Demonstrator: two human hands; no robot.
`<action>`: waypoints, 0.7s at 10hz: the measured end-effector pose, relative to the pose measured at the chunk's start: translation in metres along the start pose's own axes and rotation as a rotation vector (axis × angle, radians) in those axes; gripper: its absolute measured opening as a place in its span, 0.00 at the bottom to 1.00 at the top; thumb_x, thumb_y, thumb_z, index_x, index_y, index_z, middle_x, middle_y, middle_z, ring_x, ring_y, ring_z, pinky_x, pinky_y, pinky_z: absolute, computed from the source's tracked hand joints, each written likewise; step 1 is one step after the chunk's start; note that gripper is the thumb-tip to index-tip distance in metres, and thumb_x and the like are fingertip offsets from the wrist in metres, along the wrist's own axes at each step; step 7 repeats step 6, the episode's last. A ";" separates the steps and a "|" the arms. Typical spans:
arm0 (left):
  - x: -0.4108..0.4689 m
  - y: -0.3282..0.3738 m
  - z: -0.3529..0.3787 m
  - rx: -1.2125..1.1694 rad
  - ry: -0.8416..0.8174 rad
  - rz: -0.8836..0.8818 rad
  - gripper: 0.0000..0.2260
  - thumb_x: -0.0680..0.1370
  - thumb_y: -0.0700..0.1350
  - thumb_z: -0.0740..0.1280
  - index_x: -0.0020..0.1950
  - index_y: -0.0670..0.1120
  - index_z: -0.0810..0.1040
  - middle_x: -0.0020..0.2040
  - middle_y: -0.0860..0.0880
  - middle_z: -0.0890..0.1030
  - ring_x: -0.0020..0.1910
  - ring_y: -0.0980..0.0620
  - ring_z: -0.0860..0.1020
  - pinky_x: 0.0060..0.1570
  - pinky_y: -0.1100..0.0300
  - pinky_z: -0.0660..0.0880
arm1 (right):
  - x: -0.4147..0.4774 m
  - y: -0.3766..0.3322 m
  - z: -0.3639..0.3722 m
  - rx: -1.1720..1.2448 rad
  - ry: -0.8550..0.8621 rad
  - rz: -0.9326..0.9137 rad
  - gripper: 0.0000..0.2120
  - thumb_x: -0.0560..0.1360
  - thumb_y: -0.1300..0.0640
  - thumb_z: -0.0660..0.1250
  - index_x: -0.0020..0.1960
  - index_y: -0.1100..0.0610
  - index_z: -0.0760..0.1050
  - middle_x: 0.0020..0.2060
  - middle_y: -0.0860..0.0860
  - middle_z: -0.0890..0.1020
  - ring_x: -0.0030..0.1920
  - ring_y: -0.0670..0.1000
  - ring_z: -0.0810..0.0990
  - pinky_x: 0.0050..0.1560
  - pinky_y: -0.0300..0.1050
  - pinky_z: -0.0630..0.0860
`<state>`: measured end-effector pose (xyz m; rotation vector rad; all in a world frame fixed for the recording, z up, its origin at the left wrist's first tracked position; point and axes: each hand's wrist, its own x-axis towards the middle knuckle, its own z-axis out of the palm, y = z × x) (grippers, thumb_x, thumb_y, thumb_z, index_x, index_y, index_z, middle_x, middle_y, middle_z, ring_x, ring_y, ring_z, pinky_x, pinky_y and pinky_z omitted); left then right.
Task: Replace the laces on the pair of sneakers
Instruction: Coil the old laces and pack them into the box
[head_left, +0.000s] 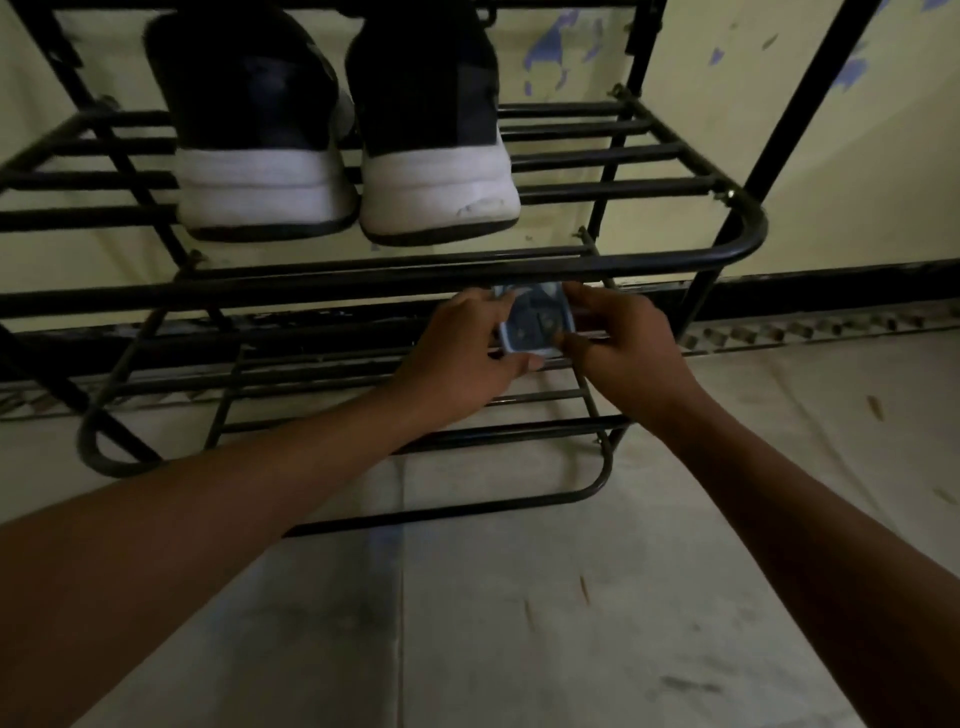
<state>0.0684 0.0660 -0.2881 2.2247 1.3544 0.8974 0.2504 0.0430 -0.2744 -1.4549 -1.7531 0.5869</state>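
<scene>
Left grip (457, 345) and right grip (623, 348) each pinch one side edge of a small blue packet (535, 322); its contents cannot be told. The pair of sneakers (436, 192) stands above and left of both grips, heels outward, on the upper shelf of the black shoe rack (363, 283). The floor (519, 623) lies below the grips.

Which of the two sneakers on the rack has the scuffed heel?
The right-hand sneaker in the view: dark scuff marks show on its white heel sole, while the heel of the left-hand sneaker looks unmarked.
</scene>
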 end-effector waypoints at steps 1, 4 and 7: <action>0.007 -0.004 0.005 0.016 0.015 -0.004 0.23 0.73 0.51 0.78 0.67 0.48 0.80 0.60 0.50 0.78 0.57 0.53 0.78 0.58 0.57 0.79 | 0.008 0.011 0.006 -0.020 -0.004 0.008 0.17 0.81 0.59 0.66 0.69 0.52 0.75 0.52 0.41 0.80 0.46 0.32 0.77 0.48 0.26 0.72; 0.008 -0.009 0.014 0.063 0.020 -0.009 0.30 0.77 0.52 0.74 0.76 0.45 0.71 0.66 0.45 0.78 0.62 0.51 0.78 0.62 0.57 0.77 | 0.007 0.019 0.011 -0.120 0.011 -0.036 0.17 0.84 0.55 0.61 0.71 0.56 0.73 0.54 0.54 0.83 0.48 0.48 0.81 0.46 0.38 0.78; 0.002 -0.008 0.014 -0.005 0.039 0.000 0.34 0.76 0.51 0.75 0.79 0.47 0.67 0.68 0.47 0.77 0.65 0.52 0.76 0.65 0.53 0.76 | 0.000 0.016 0.012 -0.174 0.064 -0.150 0.16 0.84 0.49 0.58 0.68 0.55 0.75 0.57 0.54 0.80 0.54 0.48 0.79 0.55 0.51 0.79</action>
